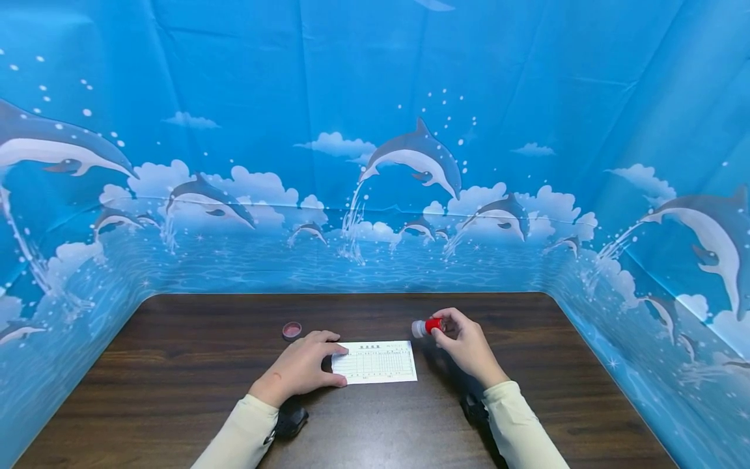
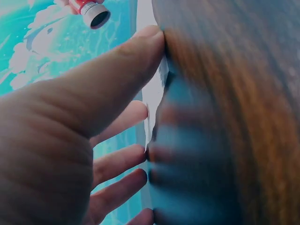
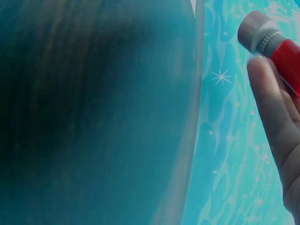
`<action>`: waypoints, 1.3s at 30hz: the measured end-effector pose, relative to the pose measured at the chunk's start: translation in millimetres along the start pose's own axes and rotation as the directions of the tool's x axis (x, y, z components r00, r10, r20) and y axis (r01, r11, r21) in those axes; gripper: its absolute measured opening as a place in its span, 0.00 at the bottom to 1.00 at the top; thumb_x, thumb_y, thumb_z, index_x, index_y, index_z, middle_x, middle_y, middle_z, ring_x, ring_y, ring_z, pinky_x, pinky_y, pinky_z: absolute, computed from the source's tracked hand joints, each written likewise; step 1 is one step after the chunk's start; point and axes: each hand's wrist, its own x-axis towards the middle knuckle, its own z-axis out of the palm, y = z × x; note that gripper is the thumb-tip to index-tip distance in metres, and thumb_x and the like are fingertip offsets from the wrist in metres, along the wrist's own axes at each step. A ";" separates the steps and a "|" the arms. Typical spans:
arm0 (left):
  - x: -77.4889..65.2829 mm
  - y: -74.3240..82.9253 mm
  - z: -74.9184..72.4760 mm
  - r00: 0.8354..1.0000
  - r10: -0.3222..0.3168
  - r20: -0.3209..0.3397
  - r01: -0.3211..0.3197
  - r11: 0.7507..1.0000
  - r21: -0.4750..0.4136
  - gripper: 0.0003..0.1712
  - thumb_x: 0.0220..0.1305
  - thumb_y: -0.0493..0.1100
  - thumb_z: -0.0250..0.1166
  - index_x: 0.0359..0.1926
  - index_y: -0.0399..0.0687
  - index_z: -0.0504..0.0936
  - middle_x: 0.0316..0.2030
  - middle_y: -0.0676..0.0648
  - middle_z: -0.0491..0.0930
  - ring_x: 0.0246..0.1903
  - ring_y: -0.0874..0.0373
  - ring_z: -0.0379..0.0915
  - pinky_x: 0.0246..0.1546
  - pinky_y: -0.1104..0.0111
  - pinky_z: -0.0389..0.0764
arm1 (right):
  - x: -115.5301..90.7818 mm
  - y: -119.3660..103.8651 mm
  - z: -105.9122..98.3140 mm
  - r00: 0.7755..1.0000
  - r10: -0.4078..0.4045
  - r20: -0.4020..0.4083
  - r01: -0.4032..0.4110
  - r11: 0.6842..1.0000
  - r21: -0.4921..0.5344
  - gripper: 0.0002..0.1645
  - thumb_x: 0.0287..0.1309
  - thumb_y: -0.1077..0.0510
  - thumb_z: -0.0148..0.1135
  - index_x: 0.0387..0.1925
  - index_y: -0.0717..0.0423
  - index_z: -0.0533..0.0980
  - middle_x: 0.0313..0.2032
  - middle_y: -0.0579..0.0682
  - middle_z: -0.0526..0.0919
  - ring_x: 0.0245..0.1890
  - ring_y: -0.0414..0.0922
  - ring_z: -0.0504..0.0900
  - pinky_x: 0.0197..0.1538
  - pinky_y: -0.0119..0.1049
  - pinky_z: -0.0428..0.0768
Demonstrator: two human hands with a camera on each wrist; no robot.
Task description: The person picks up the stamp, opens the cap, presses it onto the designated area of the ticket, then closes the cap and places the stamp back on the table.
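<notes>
A small printed paper form (image 1: pixel 381 363) with a ruled table lies on the dark wooden table. My left hand (image 1: pixel 299 370) rests on the form's left end, thumb and fingers spread and touching the paper. To the form's right, my right hand (image 1: pixel 469 350) pinches a round stamp (image 1: pixel 434 326) with a red body and a pale, clear-looking end. The stamp is held above the table, tilted on its side, its end facing left. In the left wrist view the stamp (image 2: pixel 96 14) shows a pale rim around a dark round face.
Beyond my left hand sits a small round dark container or cap (image 1: pixel 291 331) with a reddish inside. The wooden table (image 1: pixel 176 371) has rounded far corners. A blue curtain (image 1: pixel 363 78) printed with dolphins hangs behind the table and along its sides.
</notes>
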 end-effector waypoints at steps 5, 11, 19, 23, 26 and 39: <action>1.1 -0.2 1.1 1.000 -0.009 -0.017 0.009 1.000 0.013 0.34 0.52 0.64 0.79 0.57 0.55 0.88 0.63 0.45 0.79 0.63 0.45 0.74 0.62 0.47 0.76 | -0.1 0.3 0.1 1.000 0.014 0.018 -0.015 0.998 0.066 0.19 0.64 0.66 0.69 0.55 0.56 0.79 0.42 0.56 0.85 0.32 0.50 0.87 0.34 0.36 0.87; 0.9 0.2 1.5 1.000 -0.016 -0.019 0.016 1.000 0.027 0.34 0.52 0.64 0.79 0.57 0.55 0.88 0.62 0.46 0.79 0.62 0.45 0.75 0.61 0.47 0.77 | 1.0 1.2 0.8 0.999 -0.031 -0.008 0.031 0.999 0.040 0.17 0.63 0.68 0.67 0.54 0.58 0.80 0.40 0.55 0.85 0.31 0.45 0.85 0.39 0.34 0.87; 0.2 2.0 -0.1 1.000 -0.015 -0.009 0.015 1.000 0.019 0.33 0.53 0.63 0.79 0.58 0.54 0.88 0.63 0.45 0.79 0.63 0.45 0.74 0.62 0.47 0.76 | 0.0 1.9 2.7 0.998 -0.060 -0.031 0.059 0.998 -0.022 0.17 0.60 0.66 0.70 0.51 0.55 0.82 0.44 0.51 0.84 0.37 0.46 0.80 0.43 0.33 0.84; -0.2 2.4 -0.6 1.000 -0.010 -0.011 0.010 1.000 0.018 0.33 0.54 0.63 0.79 0.58 0.54 0.88 0.63 0.45 0.79 0.63 0.45 0.74 0.62 0.47 0.76 | 0.6 3.5 4.1 0.995 -0.088 -0.036 0.087 0.996 -0.020 0.18 0.58 0.68 0.71 0.50 0.55 0.82 0.44 0.52 0.83 0.36 0.45 0.79 0.40 0.31 0.82; -0.3 2.5 -0.9 1.000 -0.007 -0.010 0.008 1.000 0.018 0.33 0.54 0.63 0.79 0.58 0.54 0.87 0.63 0.44 0.79 0.63 0.45 0.74 0.62 0.47 0.76 | 1.2 4.3 4.7 0.994 -0.100 -0.040 0.100 0.995 -0.014 0.18 0.58 0.69 0.71 0.50 0.56 0.83 0.43 0.52 0.82 0.35 0.45 0.77 0.39 0.30 0.81; -1.2 1.9 -2.0 1.000 -0.010 0.015 0.010 1.000 0.003 0.31 0.62 0.61 0.74 0.63 0.56 0.85 0.64 0.45 0.77 0.65 0.46 0.73 0.63 0.48 0.75 | 2.2 -0.8 3.4 0.991 -0.099 -0.085 0.094 0.994 -0.057 0.23 0.58 0.68 0.73 0.55 0.58 0.82 0.45 0.53 0.84 0.38 0.45 0.80 0.41 0.30 0.83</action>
